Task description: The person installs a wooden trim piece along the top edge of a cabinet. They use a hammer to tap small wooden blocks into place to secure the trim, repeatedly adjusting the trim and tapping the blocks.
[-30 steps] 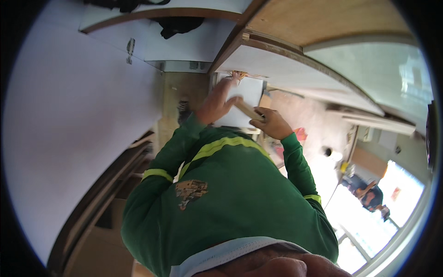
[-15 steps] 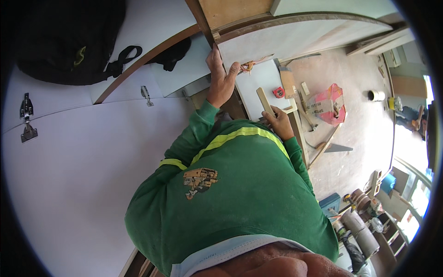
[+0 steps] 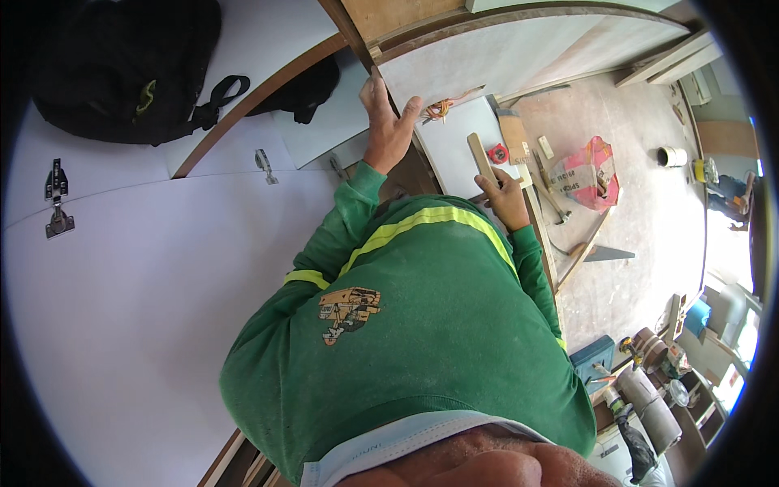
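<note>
My left hand [image 3: 388, 130] is raised with thumb and fingers apart, its fingertips at the wooden edge [image 3: 375, 68] of a cabinet frame. Held in my right hand [image 3: 506, 201] is a short, pale wood strip [image 3: 480, 154], which points away from me over a white board [image 3: 459, 136]. A red tape measure [image 3: 497, 152] lies just beyond the strip, beside a brown cardboard piece [image 3: 514, 135]. Close to my left thumb, a tangle of orange and reddish wires [image 3: 439, 109] rests by the white panel.
White cabinet doors with metal hinges [image 3: 57, 199] fill the left. A black bag [image 3: 122, 73] lies at upper left. On the right are a hammer [image 3: 553, 195], a handsaw [image 3: 604, 253], a red and white sack [image 3: 591, 174] and a blue case [image 3: 591, 362]. Another person [image 3: 730, 203] is at far right.
The view has shifted slightly. My right hand has moved a little farther forward with the wood strip, nearer the tape measure. My left hand stays at the wooden edge.
</note>
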Demonstrator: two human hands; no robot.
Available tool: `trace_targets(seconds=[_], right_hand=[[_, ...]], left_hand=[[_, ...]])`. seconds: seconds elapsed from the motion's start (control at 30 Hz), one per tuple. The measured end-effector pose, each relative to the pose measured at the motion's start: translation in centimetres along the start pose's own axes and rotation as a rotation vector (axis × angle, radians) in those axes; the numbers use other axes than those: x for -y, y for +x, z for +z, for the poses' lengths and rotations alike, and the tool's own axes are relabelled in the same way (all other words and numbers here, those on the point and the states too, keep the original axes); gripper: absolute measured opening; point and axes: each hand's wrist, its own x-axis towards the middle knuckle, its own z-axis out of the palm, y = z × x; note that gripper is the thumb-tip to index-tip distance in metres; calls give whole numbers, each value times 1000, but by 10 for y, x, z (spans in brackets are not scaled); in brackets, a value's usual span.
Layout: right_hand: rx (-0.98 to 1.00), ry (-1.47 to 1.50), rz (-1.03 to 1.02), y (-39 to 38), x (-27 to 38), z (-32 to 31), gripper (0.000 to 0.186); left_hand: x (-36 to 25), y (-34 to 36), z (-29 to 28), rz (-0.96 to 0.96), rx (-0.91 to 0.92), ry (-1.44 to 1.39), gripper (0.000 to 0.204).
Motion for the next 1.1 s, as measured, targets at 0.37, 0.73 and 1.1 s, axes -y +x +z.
trace_targets(seconds=[0.37, 0.73, 1.1], right_hand=[[115, -51, -109, 13, 49, -13, 61], [189, -189, -148, 9, 103, 10, 59], [273, -1669, -1316, -4, 385, 68, 52]], left_hand=[[2, 12, -3, 68, -159, -31, 98], [7, 13, -7, 154, -244, -39, 86], [29, -34, -61, 164, -377, -137, 81]])
